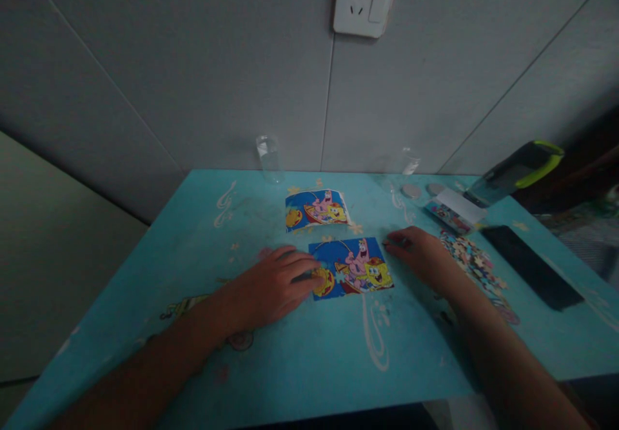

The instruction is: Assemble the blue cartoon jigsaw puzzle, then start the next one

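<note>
Jigsaw puzzle (355, 267), its cartoon scene largely joined, lies flat on a blue patterned tablecloth (309, 359), between a person's two bare hands. The left hand (287, 282) lies over the puzzle's left edge, fingers extended and slightly parted, touching the surface and gripping nothing that shows. The right hand (411, 249) is poised just beside the upper right corner, thumb and forefinger bent close together; whether a small piece is pinched between them cannot be told. A pale patch near the middle of the puzzle looks like a gap in the joined pieces.

Behind it lies a sheet with a matching picture (316, 212), its near edge slightly curled. To the right, loose pieces (476, 262) spread between the right forearm and a dark flat slab (534, 267).

The puzzle looks light and thin, probably card: stiff within each piece, weak along the seams, and likely to buckle or come apart if lifted by one corner. Smooth-looking faces may let it slide on the cloth. The safer hold is a flat palm or spread fingertips pressing near an edge, with single pieces pinched by their sides between thumb and forefinger.
</note>
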A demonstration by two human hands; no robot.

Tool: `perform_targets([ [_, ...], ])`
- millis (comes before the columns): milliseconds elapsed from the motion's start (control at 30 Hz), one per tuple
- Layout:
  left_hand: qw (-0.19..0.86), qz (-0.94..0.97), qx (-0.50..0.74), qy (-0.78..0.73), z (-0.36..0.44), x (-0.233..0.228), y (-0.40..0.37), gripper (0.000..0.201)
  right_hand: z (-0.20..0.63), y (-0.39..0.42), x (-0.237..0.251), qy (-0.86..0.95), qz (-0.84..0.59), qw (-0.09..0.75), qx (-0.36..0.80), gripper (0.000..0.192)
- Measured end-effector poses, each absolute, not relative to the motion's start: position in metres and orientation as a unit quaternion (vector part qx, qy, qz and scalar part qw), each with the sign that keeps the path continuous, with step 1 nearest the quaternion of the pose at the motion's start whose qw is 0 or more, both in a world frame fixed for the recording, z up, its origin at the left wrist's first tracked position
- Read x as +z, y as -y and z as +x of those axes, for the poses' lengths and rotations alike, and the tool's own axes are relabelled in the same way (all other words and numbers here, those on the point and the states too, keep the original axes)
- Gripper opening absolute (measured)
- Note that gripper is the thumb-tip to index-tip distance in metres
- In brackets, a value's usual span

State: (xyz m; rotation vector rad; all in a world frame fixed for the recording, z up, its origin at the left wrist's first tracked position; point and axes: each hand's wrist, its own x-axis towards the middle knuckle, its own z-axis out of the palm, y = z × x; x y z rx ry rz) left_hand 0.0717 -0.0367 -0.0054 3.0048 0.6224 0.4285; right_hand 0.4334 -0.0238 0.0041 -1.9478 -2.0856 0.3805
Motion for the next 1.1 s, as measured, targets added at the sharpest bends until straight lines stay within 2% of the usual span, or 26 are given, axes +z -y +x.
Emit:
perform_targets([
  [133,0.019,0.97,0.138,-0.198,0.071,-0.005,0.037,0.03,0.438,0.022,0.002,0.712,-0.671,0.131,0.159,0.02],
  [333,0.004,0.969,0.151,-0.193,0.072,-0.004,0.037,0.03,0.444,0.017,0.003,0.688,-0.676,0.147,0.217,0.025],
  [533,0.002,0.969,0.147,-0.2,0.071,-0.006,0.038,0.032,0.437,0.017,0.017,0.667,-0.643,0.208,0.313,0.029],
  [800,0.018,0.969,0.127,-0.209,0.073,-0.001,0.038,0.028,0.425,0.025,0.019,0.672,-0.604,0.266,0.336,0.04],
  [967,0.017,0.968,0.131,-0.216,0.074,0.001,0.039,0.028,0.395,0.039,0.019,0.674,-0.552,0.273,0.408,0.031],
  [1100,0.022,0.968,0.137,-0.211,0.075,0.001,0.039,0.031,0.368,0.05,0.017,0.676,-0.547,0.261,0.419,0.027],
])
